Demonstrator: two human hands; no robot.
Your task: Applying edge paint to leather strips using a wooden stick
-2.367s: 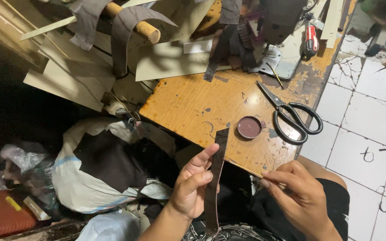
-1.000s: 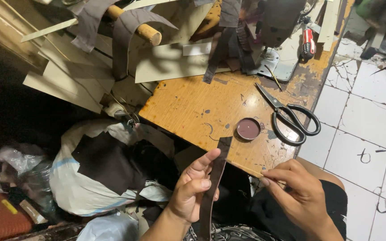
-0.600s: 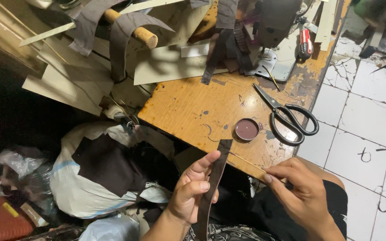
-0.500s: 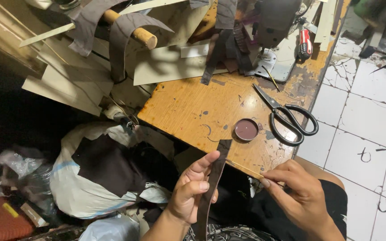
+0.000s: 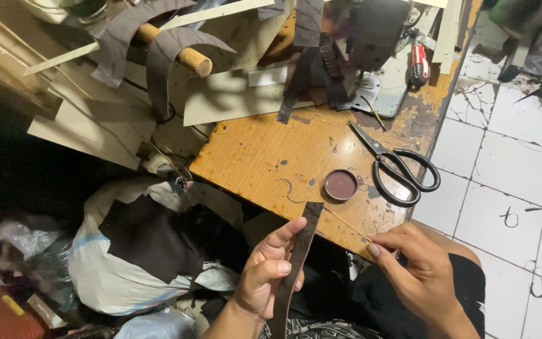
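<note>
The worn orange bench [image 5: 271, 150] stands beside a white tiled floor [image 5: 509, 169]. The left hand [image 5: 268, 276] pinches a dark leather strip [image 5: 296, 263] upright at the bench edge. The right hand [image 5: 418, 270] pinches a thin stick [image 5: 346, 223], its tip touching the strip. Both grips have stayed put; the view has shifted slightly.

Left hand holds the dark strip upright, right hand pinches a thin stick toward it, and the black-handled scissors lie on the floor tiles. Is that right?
Not quite. In the head view the scissors lie on the wooden table, beside the small round tin. The left hand does hold the dark strip, and the right hand pinches the thin stick.
</note>
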